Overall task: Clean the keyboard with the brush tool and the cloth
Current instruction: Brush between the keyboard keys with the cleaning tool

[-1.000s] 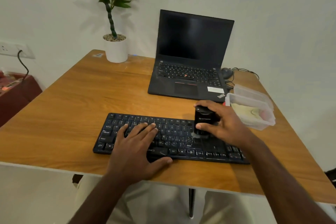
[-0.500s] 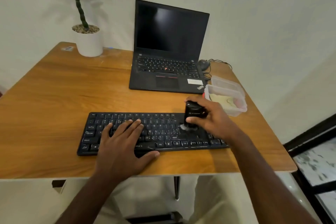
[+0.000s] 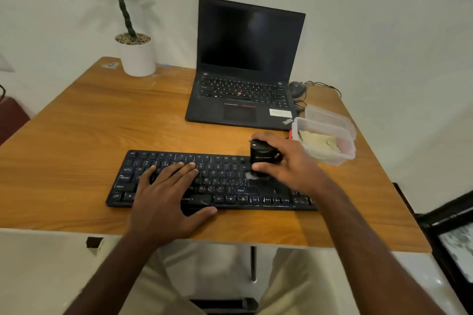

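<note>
A black keyboard (image 3: 225, 181) lies along the front of the wooden table (image 3: 76, 140). My left hand (image 3: 166, 194) rests flat on its left half, fingers straight, thumb over the front edge. My right hand (image 3: 289, 163) grips a black brush tool (image 3: 263, 156) upright over the right part of the keyboard, its pale bristles touching the keys. A pale cloth (image 3: 320, 142) lies crumpled inside a clear plastic box (image 3: 330, 158) just right of that hand.
An open black laptop (image 3: 243, 71) stands behind the keyboard, with a mouse (image 3: 297, 88) and cables to its right. The box's lid (image 3: 325, 115) sits behind the box. A potted plant (image 3: 135, 54) stands at the back left. The table's right edge is close to the box.
The view has shifted while both hands keep their places on the keyboard. The brush tool has moved slightly over the right-hand keys.
</note>
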